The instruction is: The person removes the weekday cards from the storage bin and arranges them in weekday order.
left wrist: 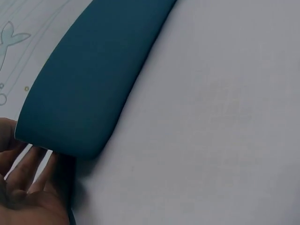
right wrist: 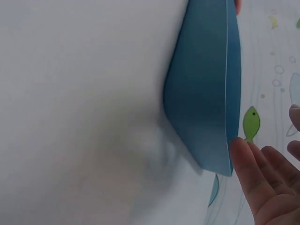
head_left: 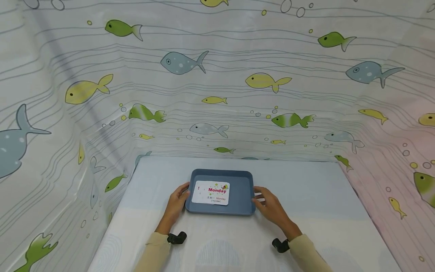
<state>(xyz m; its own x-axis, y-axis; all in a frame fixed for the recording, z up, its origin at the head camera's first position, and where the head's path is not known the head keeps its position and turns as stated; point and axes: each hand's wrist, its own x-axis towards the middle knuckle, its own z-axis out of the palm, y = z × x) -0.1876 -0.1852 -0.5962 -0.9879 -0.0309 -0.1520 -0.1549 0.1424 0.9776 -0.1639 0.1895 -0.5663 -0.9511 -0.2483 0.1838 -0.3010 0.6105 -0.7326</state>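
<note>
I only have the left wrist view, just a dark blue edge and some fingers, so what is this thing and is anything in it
Observer: It is a blue tray on the table; a white card printed "Monday" lies flat in it, toward its left side.
Operator: Where is the other hand?
Observer: The right hand is at the tray's right edge, fingers relaxed and touching the rim.
Operator: And my left one, seen from above?
Observer: The left hand is at the tray's left edge, fingers reaching the rim beside the card.
Operator: What surrounds the table?
Observer: A fish-patterned curtain stands behind it and along both sides.
</note>
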